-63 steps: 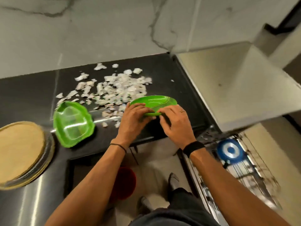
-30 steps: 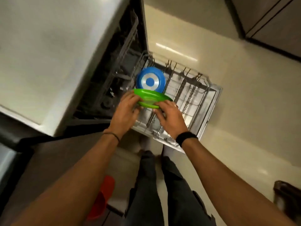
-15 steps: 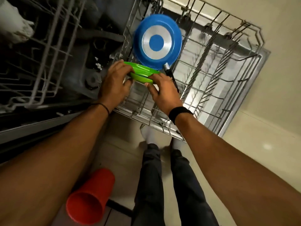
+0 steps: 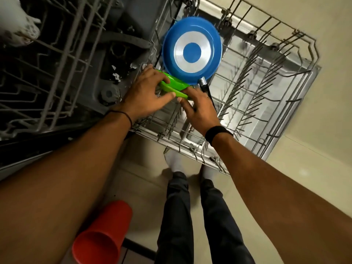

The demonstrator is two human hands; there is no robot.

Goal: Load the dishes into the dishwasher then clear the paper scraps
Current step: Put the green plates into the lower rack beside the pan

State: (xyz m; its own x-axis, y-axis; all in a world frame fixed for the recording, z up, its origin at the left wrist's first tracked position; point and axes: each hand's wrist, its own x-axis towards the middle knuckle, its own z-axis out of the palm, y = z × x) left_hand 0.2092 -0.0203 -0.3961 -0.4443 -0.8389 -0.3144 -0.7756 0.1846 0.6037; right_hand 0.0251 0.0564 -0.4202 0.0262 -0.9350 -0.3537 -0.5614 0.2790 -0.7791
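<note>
A green plastic dish (image 4: 176,86) is held on edge over the near left part of the pulled-out lower rack (image 4: 245,103) of the dishwasher. My left hand (image 4: 146,94) grips its left end, fingers over the top and thumb underneath. My right hand (image 4: 198,107) pinches its right end. Right behind the dish a blue frying pan (image 4: 192,51) stands on edge in the rack with its silver-ringed bottom toward me and its dark handle (image 4: 208,92) running down beside my right hand. The paper scraps are out of view.
The upper rack (image 4: 62,54) juts out at the left with a white speckled item (image 4: 17,29) in its far corner. A red bin (image 4: 101,235) stands on the floor at the lower left. My legs and white socks (image 4: 175,161) are below the rack's front edge.
I carried the green dish from the black counter by the paper scraps down to the dishwasher. Over the last half second both hands lowered it slightly toward the rack, just in front of the blue pan.
</note>
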